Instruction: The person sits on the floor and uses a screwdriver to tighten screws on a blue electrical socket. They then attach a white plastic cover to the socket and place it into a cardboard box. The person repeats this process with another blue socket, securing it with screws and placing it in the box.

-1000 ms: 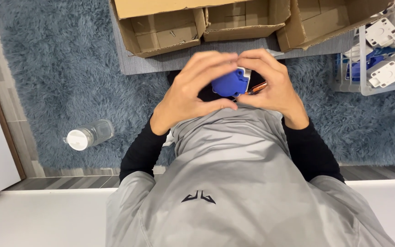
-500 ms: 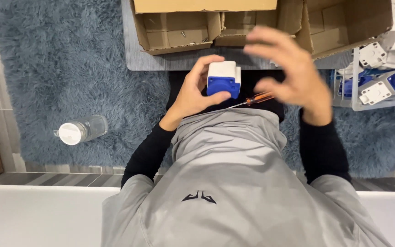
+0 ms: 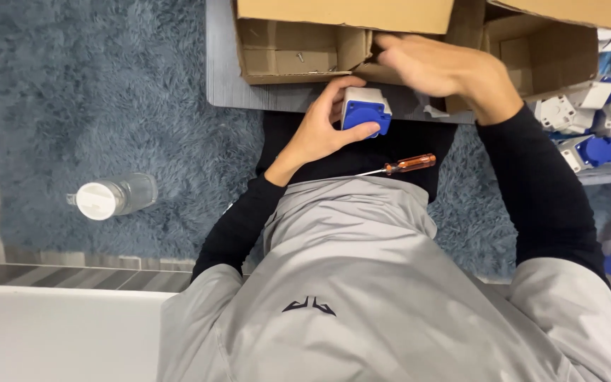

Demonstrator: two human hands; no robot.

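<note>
The left hand (image 3: 319, 131) grips a blue-and-white socket (image 3: 365, 110) above the lap, while the right hand (image 3: 447, 67), fingers loosely spread and holding nothing visible, reaches toward the cardboard box (image 3: 298, 49) near an orange-handled screwdriver (image 3: 401, 166).

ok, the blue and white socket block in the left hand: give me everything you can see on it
The socket block is a small boxy piece, seemingly plastic: a white body on the far side and a blue face toward the camera with a raised edge. The left hand holds it above the lap, thumb under the blue face, fingers on its left side. It sits in front of the cardboard boxes, apart from the screwdriver.
</note>
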